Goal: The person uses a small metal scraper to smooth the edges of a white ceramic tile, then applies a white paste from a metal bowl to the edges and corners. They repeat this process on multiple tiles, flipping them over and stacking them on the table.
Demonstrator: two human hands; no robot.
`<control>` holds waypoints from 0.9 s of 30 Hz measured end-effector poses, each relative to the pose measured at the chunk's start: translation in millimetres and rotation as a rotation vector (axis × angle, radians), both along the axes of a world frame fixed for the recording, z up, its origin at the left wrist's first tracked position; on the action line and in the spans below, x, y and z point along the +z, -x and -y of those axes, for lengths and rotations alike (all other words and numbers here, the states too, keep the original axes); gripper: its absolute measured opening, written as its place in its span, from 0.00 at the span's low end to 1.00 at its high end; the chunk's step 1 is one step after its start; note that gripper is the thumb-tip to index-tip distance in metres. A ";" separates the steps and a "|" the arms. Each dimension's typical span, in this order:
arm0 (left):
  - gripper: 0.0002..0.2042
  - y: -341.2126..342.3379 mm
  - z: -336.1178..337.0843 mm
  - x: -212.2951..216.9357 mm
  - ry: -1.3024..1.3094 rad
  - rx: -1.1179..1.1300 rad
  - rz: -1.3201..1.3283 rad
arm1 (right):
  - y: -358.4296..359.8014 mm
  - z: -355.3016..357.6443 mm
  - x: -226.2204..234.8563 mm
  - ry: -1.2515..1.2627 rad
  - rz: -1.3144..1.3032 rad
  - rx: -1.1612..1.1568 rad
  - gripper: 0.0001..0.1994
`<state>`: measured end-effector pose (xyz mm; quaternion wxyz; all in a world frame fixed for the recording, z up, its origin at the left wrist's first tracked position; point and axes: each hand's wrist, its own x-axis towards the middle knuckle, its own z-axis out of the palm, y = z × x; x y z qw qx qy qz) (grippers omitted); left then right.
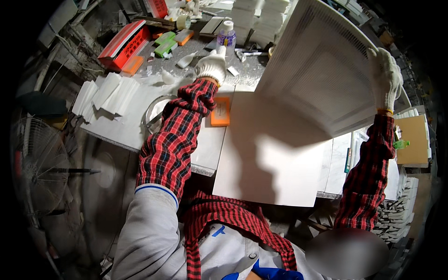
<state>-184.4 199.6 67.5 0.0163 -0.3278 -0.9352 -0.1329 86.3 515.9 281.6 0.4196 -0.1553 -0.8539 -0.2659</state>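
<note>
My right hand (386,81), in a white knit glove, grips the right edge of a large white sheet (322,70) printed with a fine grey, grid-like pattern. The sheet stands raised and tilted, its shadow falling on a plain white board (280,179) below. At the far side of the table my left hand (211,67), gloved too, reaches toward a clear bottle (227,36) with a white cap and purple label. Its fingers look stretched out, partly hidden, and whether they touch the bottle I cannot tell. An orange box (220,112) lies beside my left forearm.
Stacked white pieces (112,95) and a red box (122,46) stand at the left. Green boxes (165,43) and a tape roll (183,22) lie farther back. A round metal ring or dish (154,112) is partly behind my left sleeve. A fan (44,170) stands left of the table.
</note>
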 end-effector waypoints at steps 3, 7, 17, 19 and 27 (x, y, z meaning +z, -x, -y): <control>0.22 -17.8 4.0 -0.9 0.190 -0.051 -0.019 | 1.7 -14.5 -4.3 -0.035 0.023 -0.049 0.22; 0.17 -137.0 17.2 -13.0 0.171 -0.469 0.081 | -10.0 -25.5 1.1 -0.110 0.049 -0.031 0.22; 0.33 -142.8 83.1 -104.2 0.082 -0.047 -0.098 | 54.9 -9.7 -53.9 -0.037 -0.029 0.184 0.17; 0.32 -150.1 19.5 -95.4 -0.041 -0.258 -0.134 | -1.3 -26.4 -24.6 -0.102 -0.050 0.110 0.16; 0.37 -243.3 67.7 -82.8 0.442 -0.659 0.069 | -22.8 -17.7 -44.0 -0.052 -0.194 0.357 0.22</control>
